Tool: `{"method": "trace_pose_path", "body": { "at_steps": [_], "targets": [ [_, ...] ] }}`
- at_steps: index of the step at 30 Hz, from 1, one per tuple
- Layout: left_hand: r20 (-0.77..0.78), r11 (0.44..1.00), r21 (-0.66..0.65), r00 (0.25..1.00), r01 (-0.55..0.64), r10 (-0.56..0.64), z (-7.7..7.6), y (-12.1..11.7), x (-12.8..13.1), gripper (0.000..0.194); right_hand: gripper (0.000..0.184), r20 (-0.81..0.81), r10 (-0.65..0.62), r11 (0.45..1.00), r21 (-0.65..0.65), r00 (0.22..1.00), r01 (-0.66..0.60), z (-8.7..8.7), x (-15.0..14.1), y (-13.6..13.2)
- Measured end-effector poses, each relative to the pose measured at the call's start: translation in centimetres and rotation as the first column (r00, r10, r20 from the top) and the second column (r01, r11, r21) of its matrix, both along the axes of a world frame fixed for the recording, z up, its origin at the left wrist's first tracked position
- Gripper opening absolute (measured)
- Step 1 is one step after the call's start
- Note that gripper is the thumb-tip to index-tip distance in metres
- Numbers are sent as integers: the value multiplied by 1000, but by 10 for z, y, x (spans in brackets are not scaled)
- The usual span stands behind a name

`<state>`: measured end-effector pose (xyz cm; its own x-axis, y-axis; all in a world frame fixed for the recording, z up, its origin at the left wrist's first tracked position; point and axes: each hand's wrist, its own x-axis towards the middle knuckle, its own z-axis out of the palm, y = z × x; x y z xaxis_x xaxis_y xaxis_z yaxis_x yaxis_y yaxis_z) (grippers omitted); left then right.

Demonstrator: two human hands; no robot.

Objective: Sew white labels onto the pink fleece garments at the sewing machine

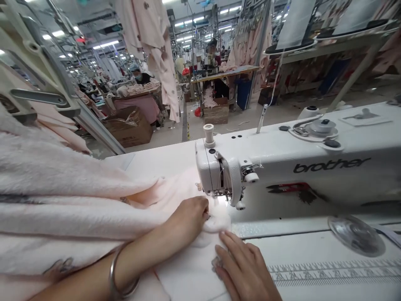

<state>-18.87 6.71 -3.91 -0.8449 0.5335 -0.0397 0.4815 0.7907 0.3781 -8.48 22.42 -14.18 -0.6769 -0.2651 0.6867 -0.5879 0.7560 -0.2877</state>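
Pale pink fleece fabric [188, 267] with small printed motifs lies on the bed of a white sewing machine [266, 167] and piles up high on the left. My left hand [192, 213], with a metal bangle on its wrist, is closed in a pinch on the fleece just in front of the lit needle area. The needle itself is too small to make out. Close by on the right, my right hand [244, 267] rests with its fingers stretched flat over the fleece near its right edge, palm down.
Red-handled thread snips [293, 188] sit against the machine's body. A clear round dish [357, 235] and a printed ruler strip [328, 274] are at the right. White thread cones [296, 27] stand above. Beyond are cardboard boxes [130, 125], hanging pink garments [153, 37] and people at other tables.
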Motion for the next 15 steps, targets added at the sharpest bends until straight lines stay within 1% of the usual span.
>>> {"method": "trace_pose_path", "body": {
  "at_steps": [2, 4, 7, 10, 13, 15],
  "targets": [
    [-7, 1000, -5, 1000, 11, -11, -16, -2, -8, 13, 25, 7, 0, 999, -53, 1000, 0, -2, -5, -3],
    [-20, 999, -18, 999, 34, -34, -22, -8, -13, 14, 27, 27, 19, 997, -76, 999, -16, -1, -10, -4],
    [-19, 996, -44, 996, 83, -84, -17, -18, -16, 12, 27, 25, 48, 997, -57, 999, -47, 1, -13, -6],
    [-25, 991, -60, 992, 119, -120, -11, -21, -13, 14, 24, 28, 50, 995, -91, 998, -47, 4, -13, -8],
    [-78, 994, -75, 993, 78, -84, -12, -23, -2, 15, 25, 56, 69, 984, -167, 996, -59, 10, -15, -11],
    [-94, 990, -142, 995, 22, -36, -13, -27, 10, 18, 25, 76, 91, 980, -185, 993, -75, 14, -18, -12]
  ]
}}
